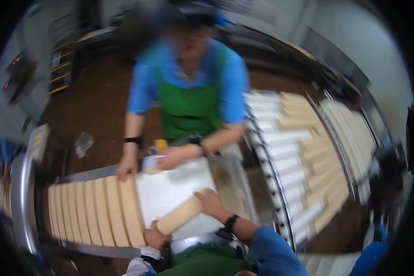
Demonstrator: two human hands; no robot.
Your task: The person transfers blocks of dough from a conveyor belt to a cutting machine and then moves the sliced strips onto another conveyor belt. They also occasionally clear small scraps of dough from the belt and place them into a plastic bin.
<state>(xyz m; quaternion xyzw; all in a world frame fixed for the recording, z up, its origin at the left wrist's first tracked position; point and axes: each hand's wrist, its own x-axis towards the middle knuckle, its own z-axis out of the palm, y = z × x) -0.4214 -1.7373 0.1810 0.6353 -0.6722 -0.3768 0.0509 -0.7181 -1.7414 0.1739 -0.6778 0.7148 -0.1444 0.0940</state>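
A pale cylindrical roll [179, 215] lies slanted between my two hands, over the white work surface [172, 188]. My left hand [157, 237] is closed around its lower left end. The upper right end is in the grip of my right hand [210, 202]. To the left, a row of long pale rolls [96, 211] lies side by side. Across the surface a person in a green apron [188, 108] has one hand on the row's nearest roll and the other by a small pale piece [151, 165].
On the right stands a slanted rack [280, 158] with white tubes and more pale rolls [324, 170]. A metal rail [25, 202] borders the row at the far left. Beside the work surface is a metal tray [230, 177]. Clear plastic [83, 144] lies on the brown floor.
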